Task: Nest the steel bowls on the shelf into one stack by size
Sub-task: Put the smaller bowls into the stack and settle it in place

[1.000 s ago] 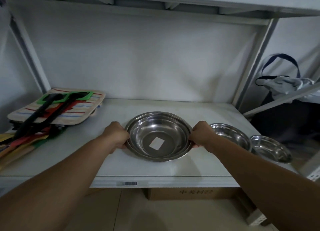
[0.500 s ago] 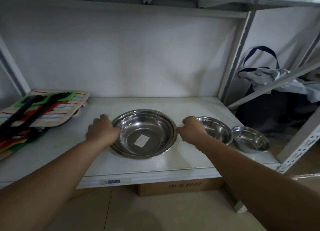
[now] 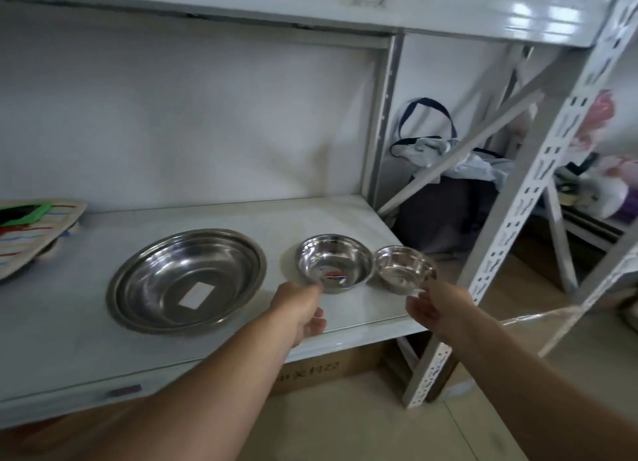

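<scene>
Three steel bowls are seen on the white shelf [image 3: 86,326], set in a row and not yet stacked. The big bowl [image 3: 186,281] sits on the left, alone, with a pale sticker in its bottom. The middle bowl [image 3: 334,263] sits to its right, and the small bowl [image 3: 404,275] sits at the far right, close to the shelf's front corner. The middle and small bowls look to be touching at their rims, or very nearly.

The step in hand looks like the start of the pick-up. The left hand [image 3: 299,310] is reached to the near rim of the middle bowl, with fingertips at the edge – a firm pinch cannot be told from here. The right hand [image 3: 435,310] is held loosely curled, with the fingertips at the near rim of the small bowl (a little blur is there).

Next, the middle bowl would likely need to be lifted and set down flat inside the big one – then the small bowl inside that. A level drop is called for, so no rim is caught.

All three bowls are shiny and round, with thin rims and smooth sides that may be slippery.
</scene>
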### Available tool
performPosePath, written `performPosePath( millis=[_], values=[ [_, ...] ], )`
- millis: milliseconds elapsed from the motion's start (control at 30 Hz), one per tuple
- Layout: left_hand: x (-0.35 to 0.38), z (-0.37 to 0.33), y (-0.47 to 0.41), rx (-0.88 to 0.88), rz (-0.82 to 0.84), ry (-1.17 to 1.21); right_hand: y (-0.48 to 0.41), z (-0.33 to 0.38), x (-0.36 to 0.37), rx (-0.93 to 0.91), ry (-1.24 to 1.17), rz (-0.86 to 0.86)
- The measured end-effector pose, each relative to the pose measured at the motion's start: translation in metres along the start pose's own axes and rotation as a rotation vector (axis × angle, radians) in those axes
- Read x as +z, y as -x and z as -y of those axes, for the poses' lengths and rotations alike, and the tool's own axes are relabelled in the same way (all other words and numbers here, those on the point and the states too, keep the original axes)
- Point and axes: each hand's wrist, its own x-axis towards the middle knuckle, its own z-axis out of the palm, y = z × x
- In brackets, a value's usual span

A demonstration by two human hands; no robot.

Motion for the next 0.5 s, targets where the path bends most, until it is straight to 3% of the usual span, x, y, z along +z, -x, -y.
performPosePath(
  millis=[167, 500],
  values=[
    [0.015, 0.005, -0.034, -0.092, -0.072, 0.089, -0.024, 0.0, -0.013, 0.034, 0.046, 0.04],
    [0.029, 0.003, -0.063, -0.056, -0.088, 0.117, -0.045, 0.002, 0.0, 0.015, 0.073, 0.023]
  ],
)
